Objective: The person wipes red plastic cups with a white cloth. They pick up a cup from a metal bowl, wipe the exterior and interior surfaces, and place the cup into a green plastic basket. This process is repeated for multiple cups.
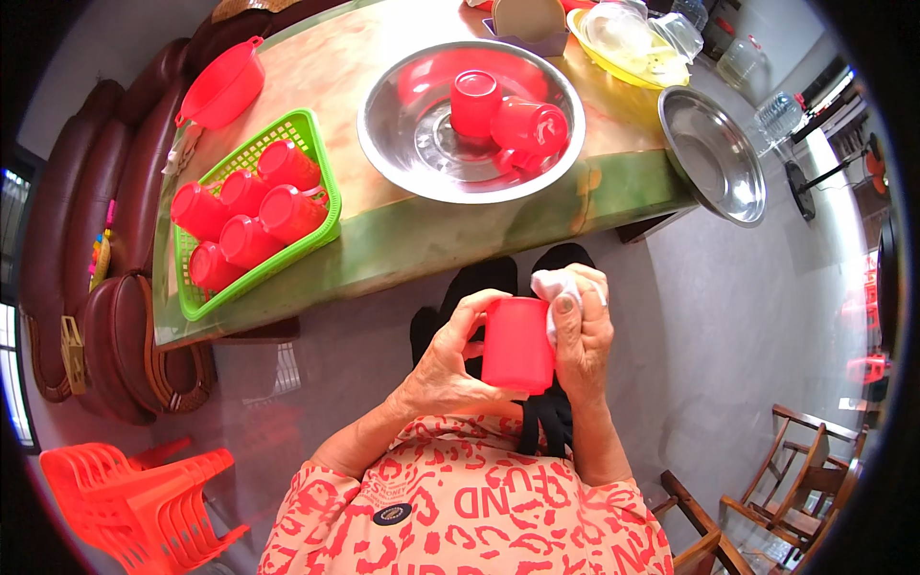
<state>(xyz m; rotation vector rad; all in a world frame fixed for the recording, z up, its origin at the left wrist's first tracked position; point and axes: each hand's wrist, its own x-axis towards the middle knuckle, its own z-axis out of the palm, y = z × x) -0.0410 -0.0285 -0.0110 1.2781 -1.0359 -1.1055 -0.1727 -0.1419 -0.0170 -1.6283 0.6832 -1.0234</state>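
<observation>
In front of my body, my left hand [450, 359] grips a red plastic mug [518, 345] by its left side, thumb at one end and fingers at the other. My right hand [583, 335] clutches a white cloth [556, 286] and presses it against the mug's right side. On the table, a wide steel basin [402, 158] holds more red mugs [530, 126], one of them standing upside down. To its left, a green plastic basket [331, 206] contains several upturned red mugs [249, 241].
The marble-patterned table [383, 230] spans the far side. A red colander [225, 86] lies at its far left, a yellow basin [628, 57] with clear containers at its far right. Another steel basin [714, 153] overhangs the right edge. Red plastic chairs [134, 498] stand lower left, wooden chairs [800, 479] lower right.
</observation>
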